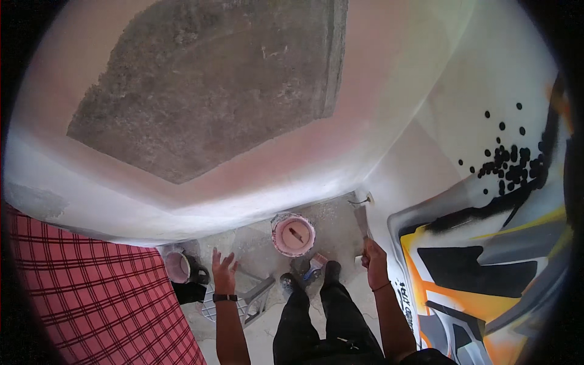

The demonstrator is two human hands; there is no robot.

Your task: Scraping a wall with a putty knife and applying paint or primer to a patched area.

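My left hand (224,272) is raised with its fingers spread and nothing in it, over the floor to the left of my legs. My right hand (374,261) is closed around a plastering trowel (362,220); the flat grey blade points away from me, and the fist hides most of the handle. Ahead of my feet, between the two hands, stands a bucket (277,241) of pinkish mix, a small brown-handled tool (295,235) resting in it. The large wall ahead (365,109) has a rough grey patch (213,85) with pink-tinged plaster around it.
A brush-like tool (316,263) lies between my boots. At left are a second bucket (177,266), a grey stool-like frame (250,299) and a red checked cloth (91,286). The right wall (480,267) bears graffiti; a wire (360,201) sticks out near the corner.
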